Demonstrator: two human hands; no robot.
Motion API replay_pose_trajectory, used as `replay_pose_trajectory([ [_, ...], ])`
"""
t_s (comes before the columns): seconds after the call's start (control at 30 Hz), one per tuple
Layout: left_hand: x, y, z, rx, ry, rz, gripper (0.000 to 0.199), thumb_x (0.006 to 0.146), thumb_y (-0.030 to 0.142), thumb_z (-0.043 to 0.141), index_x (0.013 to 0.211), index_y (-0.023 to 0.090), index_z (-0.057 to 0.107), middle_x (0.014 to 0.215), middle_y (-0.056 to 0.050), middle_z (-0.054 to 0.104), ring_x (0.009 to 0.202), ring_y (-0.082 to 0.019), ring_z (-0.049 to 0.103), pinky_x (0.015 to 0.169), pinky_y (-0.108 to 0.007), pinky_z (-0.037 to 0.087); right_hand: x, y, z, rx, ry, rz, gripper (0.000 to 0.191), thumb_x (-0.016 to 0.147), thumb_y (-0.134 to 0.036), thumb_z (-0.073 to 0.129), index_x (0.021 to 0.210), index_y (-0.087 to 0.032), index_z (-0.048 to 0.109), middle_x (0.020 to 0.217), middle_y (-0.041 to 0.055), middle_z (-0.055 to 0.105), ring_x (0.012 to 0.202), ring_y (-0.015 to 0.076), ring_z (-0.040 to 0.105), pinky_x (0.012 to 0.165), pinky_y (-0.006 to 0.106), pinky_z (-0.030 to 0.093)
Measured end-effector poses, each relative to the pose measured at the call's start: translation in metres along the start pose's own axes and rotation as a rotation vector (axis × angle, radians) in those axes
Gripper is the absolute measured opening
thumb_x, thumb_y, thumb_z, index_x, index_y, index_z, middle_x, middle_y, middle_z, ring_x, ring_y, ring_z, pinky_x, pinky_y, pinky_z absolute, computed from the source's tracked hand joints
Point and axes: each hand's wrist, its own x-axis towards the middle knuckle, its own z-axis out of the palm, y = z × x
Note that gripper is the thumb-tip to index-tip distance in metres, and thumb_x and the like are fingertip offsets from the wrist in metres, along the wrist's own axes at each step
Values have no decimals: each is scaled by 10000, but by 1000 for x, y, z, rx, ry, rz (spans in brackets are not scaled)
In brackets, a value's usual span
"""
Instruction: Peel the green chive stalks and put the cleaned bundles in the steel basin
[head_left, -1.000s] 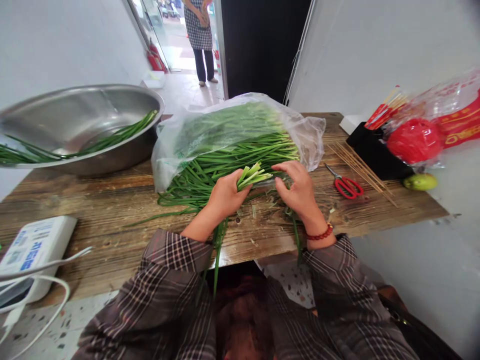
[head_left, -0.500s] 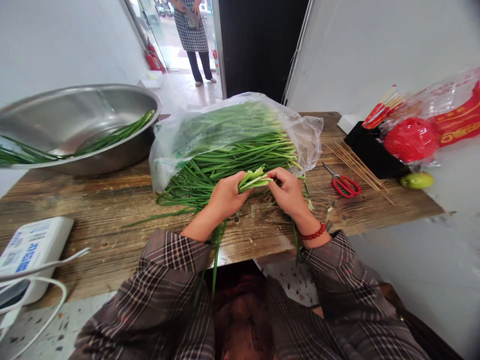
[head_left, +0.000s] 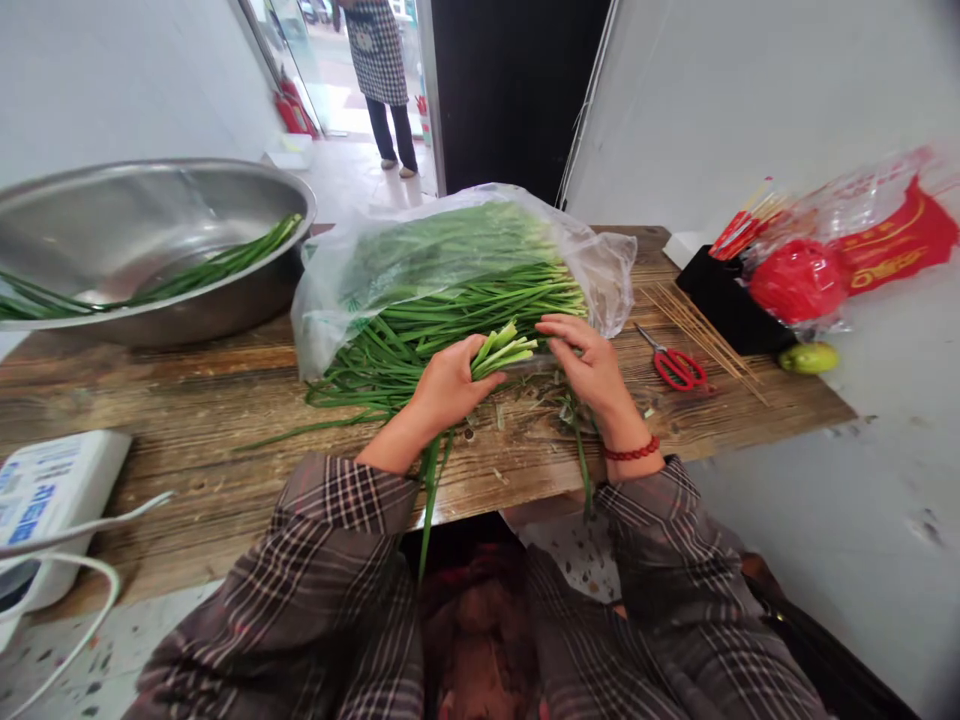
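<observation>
My left hand [head_left: 452, 384] is wrapped round a small bunch of garlic chives [head_left: 504, 350], pale cut ends pointing right, long green leaves trailing below the wrist. To the right of those ends, my right hand [head_left: 589, 365] is apart from the bunch, fingers spread and bent, with nothing seen in them. Just behind both hands lies a large heap of garlic chives [head_left: 450, 318], partly covered by a clear plastic bag [head_left: 330, 290]. Loose leaf scraps [head_left: 517, 395] litter the wood between my hands.
A steel basin [head_left: 225, 310] with some chives stands left on the wooden table [head_left: 172, 400]. Red-handled scissors [head_left: 679, 368], thin skewers [head_left: 705, 340], a black box [head_left: 724, 300] and a yellow-green fruit [head_left: 808, 357] lie right. A white device [head_left: 60, 500] with cables sits front left. A person [head_left: 382, 90] stands in the doorway.
My right hand has let go of the pale ends and drawn back to the right, its fingers opening. The bunch stays in my left hand. The view has shifted slightly.
</observation>
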Motion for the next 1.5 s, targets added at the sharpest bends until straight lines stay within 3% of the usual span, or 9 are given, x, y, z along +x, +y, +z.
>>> replay_pose_trajectory([
  [0.17,2,-5,0,-6,85,5,91,801,218,608,873,174,642,840,-20,689,803,-193,641,761,-307,500,-5,14,-35,-59,154,184,213,877,-307,548,949,-213,724,871,37,708,780,167,638,752,339,506],
  [0.27,3,-5,-2,-69,140,1,112,798,216,603,890,171,648,851,-25,703,834,-200,661,767,-304,519,-13,23,-55,-146,70,160,189,852,-258,561,907,-203,734,884,49,716,812,183,646,771,349,497],
  [0.43,3,-1,-8,-220,194,-22,105,812,266,591,814,166,624,729,-12,688,697,-165,661,714,-295,547,-24,23,-68,-350,-184,-38,339,847,-104,467,1020,-233,728,991,57,699,958,196,619,877,385,464],
  [0.63,4,-3,-13,-264,296,-75,111,809,276,597,817,166,593,614,22,610,514,-110,576,566,-246,516,-24,17,-52,-575,-459,-199,260,855,-139,549,1011,-243,730,1026,74,653,969,213,557,854,384,434],
  [0.77,6,-5,-13,-225,365,-49,174,753,262,681,886,171,617,720,-1,654,744,-170,654,664,-261,543,-16,9,-51,-649,-390,-216,134,877,-228,585,880,-225,719,1073,76,656,994,227,548,853,384,410],
  [0.87,6,-6,-13,-227,363,-44,195,734,277,707,880,171,632,770,-12,671,847,-202,660,708,-275,544,-9,-6,-57,-688,-329,-223,140,910,-246,548,933,-221,684,1029,68,674,967,225,562,820,367,388],
  [1.03,4,-3,-15,-272,308,-63,161,804,310,626,790,151,648,736,-24,679,740,-169,649,689,-271,536,-2,-40,-48,-843,-335,-300,181,949,-292,495,973,-244,668,890,54,668,844,215,538,763,362,327],
  [1.23,1,7,-16,-271,76,63,156,785,243,635,903,153,685,873,-29,728,824,-185,668,800,-301,532,6,-70,-10,-800,-226,-408,249,981,-343,428,940,-259,659,868,43,649,861,209,515,785,368,314],
  [1.5,1,1,-15,-170,96,108,132,811,234,589,874,160,678,851,-31,716,795,-194,653,749,-295,493,12,-65,2,-716,-229,-320,265,964,-371,451,826,-216,616,810,57,611,807,207,509,730,342,331],
])
